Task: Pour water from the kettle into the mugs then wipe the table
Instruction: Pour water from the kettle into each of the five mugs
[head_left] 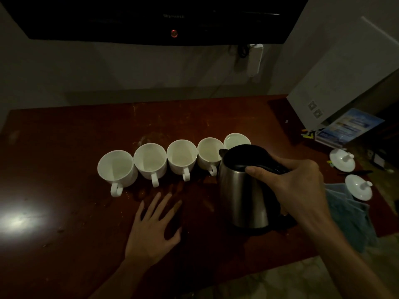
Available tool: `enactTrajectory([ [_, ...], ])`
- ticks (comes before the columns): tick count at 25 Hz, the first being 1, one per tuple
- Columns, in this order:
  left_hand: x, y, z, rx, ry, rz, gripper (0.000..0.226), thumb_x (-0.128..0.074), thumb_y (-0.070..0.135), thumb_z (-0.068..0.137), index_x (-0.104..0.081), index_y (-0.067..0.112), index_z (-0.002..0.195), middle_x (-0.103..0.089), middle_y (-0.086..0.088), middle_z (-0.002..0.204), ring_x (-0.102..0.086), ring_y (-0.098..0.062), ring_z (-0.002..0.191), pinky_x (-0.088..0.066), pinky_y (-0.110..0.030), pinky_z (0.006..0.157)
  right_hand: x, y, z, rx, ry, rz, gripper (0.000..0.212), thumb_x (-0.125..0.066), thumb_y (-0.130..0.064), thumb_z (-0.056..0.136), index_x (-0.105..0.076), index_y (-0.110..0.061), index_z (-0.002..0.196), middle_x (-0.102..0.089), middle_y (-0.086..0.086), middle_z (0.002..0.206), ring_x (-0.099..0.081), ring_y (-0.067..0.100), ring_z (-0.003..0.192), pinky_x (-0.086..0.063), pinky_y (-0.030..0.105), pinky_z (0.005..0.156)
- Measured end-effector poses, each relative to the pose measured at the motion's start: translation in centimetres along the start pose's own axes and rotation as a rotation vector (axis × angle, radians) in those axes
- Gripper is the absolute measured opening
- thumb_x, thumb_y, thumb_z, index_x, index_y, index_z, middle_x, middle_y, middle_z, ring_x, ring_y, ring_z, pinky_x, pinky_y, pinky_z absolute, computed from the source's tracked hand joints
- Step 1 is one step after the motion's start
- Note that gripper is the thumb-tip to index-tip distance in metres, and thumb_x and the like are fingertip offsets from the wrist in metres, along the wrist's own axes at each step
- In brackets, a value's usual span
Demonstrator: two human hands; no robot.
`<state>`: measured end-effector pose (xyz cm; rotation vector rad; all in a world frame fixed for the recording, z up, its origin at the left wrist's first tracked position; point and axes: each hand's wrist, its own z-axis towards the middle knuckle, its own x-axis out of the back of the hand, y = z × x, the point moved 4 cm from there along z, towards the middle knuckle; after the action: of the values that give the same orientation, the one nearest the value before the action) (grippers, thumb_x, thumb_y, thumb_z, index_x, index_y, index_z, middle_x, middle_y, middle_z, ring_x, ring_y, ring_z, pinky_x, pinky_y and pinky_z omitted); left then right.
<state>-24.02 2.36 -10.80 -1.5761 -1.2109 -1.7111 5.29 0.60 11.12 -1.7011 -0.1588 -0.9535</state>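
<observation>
Several white mugs stand in a row on the dark red table (64, 147), from the leftmost mug (116, 168) to the rightmost mug (234, 140). A steel kettle (244, 190) with a black lid stands at the row's right end, its spout over the second mug from the right (209, 152). My right hand (298, 180) grips the kettle's black handle. My left hand (154, 229) lies flat on the table in front of the mugs, fingers spread. A blue-grey cloth (352, 221) lies at the table's right edge.
Two white mug lids (342, 159) (358, 187) sit at the right, one on the cloth. A white box (336, 83) and a blue booklet (347, 126) fill the back right corner. A black screen (151, 18) hangs on the wall. Wet spots mark the table near the mugs.
</observation>
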Motion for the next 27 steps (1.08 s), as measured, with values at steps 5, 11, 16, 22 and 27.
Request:
enactTrajectory([
  [5,0.03,-0.02,0.01,0.001,-0.003,-0.009,0.075,-0.044,0.069,0.091,-0.021,0.042,0.158,-0.014,0.006,0.168,-0.003,-0.018,0.155,-0.012,-0.057,0.120,-0.10,-0.57,-0.13,-0.009,-0.014,-0.010,0.086,-0.074,-0.066,0.052,-0.070,-0.023,0.125,-0.072,-0.015,0.104,-0.069,0.005,0.082,-0.062,0.038,0.070],
  [11,0.14,0.02,0.02,-0.002,-0.004,-0.003,0.074,-0.043,0.069,0.091,-0.022,0.042,0.157,-0.015,0.005,0.168,-0.003,-0.018,0.155,-0.009,-0.055,0.120,-0.25,-0.52,0.08,-0.019,-0.016,-0.034,0.071,-0.084,-0.054,0.061,-0.071,-0.025,0.124,-0.075,-0.012,0.104,-0.069,0.003,0.082,-0.059,0.031,0.068],
  [16,0.15,0.00,0.06,0.005,-0.011,0.011,0.075,-0.041,0.071,0.092,-0.020,0.043,0.158,-0.012,0.006,0.168,-0.001,-0.018,0.155,-0.008,-0.054,0.120,-0.44,-0.74,0.13,-0.010,-0.036,-0.054,0.085,-0.075,-0.068,0.051,-0.070,-0.027,0.125,-0.075,-0.011,0.104,-0.070,0.005,0.083,-0.062,0.037,0.071],
  [22,0.28,0.09,0.00,0.008,-0.002,-0.001,0.075,-0.043,0.069,0.091,-0.021,0.043,0.157,-0.013,0.006,0.168,-0.002,-0.018,0.155,-0.009,-0.055,0.120,-0.33,-0.60,0.27,-0.003,-0.053,-0.070,0.088,-0.072,-0.070,0.051,-0.070,-0.026,0.126,-0.076,-0.007,0.105,-0.070,0.005,0.082,-0.062,0.036,0.069],
  [27,0.34,0.22,0.06,0.002,0.002,0.000,0.075,-0.044,0.068,0.091,-0.023,0.042,0.157,-0.016,0.005,0.167,-0.006,-0.019,0.155,-0.011,-0.055,0.119,-0.26,-0.53,0.36,-0.017,-0.047,-0.066,0.091,-0.070,-0.073,0.048,-0.070,-0.026,0.126,-0.077,-0.004,0.105,-0.070,0.008,0.082,-0.062,0.039,0.069],
])
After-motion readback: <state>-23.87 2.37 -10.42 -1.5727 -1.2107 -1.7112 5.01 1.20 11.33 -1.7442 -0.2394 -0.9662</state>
